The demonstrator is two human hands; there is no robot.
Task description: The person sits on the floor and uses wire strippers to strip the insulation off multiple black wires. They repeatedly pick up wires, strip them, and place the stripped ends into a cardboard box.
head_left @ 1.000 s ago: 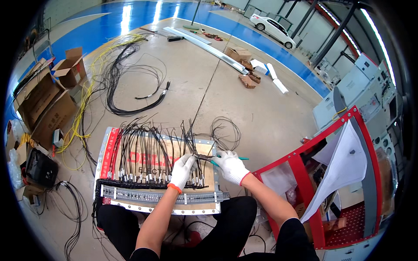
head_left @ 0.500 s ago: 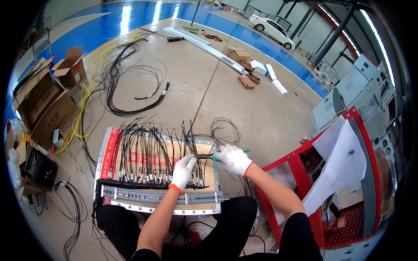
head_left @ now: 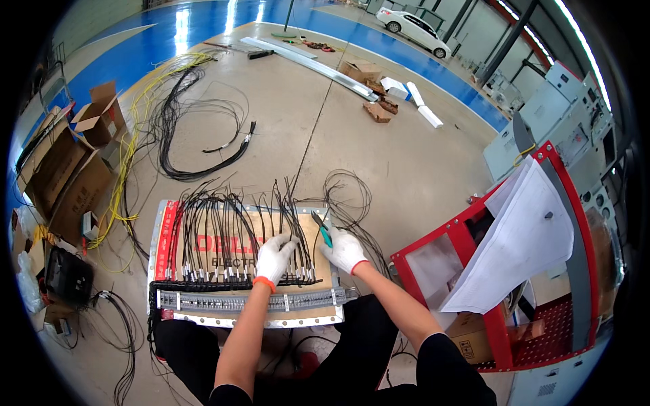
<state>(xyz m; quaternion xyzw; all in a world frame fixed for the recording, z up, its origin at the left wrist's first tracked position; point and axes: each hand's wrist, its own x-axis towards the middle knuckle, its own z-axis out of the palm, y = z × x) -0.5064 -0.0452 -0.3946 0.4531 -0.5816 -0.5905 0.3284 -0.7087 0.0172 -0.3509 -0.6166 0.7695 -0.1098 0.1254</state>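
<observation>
A framed panel (head_left: 223,265) lies across my lap, its face bearing a row of upright black wires (head_left: 223,216) with pale sleeves at their lower ends. My left hand (head_left: 274,260), in a white glove with an orange cuff, is closed around black wires at the panel's right part. Just right of it, my gloved right hand (head_left: 347,250) grips green-handled pliers (head_left: 326,234), whose dark jaws point up and left, apart from the wires in my left hand. A wrapped black cable bundle (head_left: 203,285) runs below the wires, above a grey terminal strip (head_left: 233,302).
Coiled black cables (head_left: 169,145) and yellow cables (head_left: 132,145) lie on the floor beyond. Cardboard boxes (head_left: 68,169) and a black case (head_left: 68,274) stand left. At right is a red-framed rack (head_left: 467,243) draped with paper sheets (head_left: 518,237). Metal channels (head_left: 311,64) lie farther off.
The pliers have swung from lying sideways at the wires to pointing upward, and my right hand has drawn back from them. My left hand has shifted slightly left.
</observation>
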